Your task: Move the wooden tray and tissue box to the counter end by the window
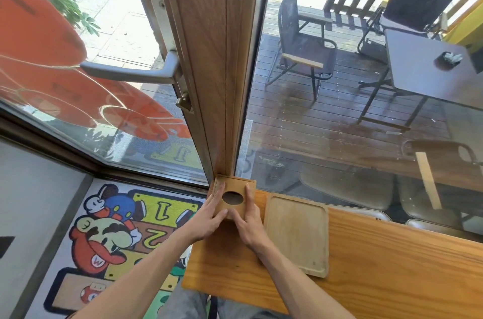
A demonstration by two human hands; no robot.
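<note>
A wooden tissue box (236, 184) with an oval hole in its top stands at the far left corner of the wooden counter (379, 266), against the window post. My left hand (209, 216) holds its left side and near face. My right hand (248, 222) grips its right side, with the fingers along the edge. The flat wooden tray (296, 235) lies on the counter just right of the box, with no hand on it.
A wooden window post (217, 70) rises right behind the box, with glass on both sides and a metal door handle (130, 71) at the left. A cartoon floor mat (125, 235) lies below the counter's left end. Chairs and a table stand outside.
</note>
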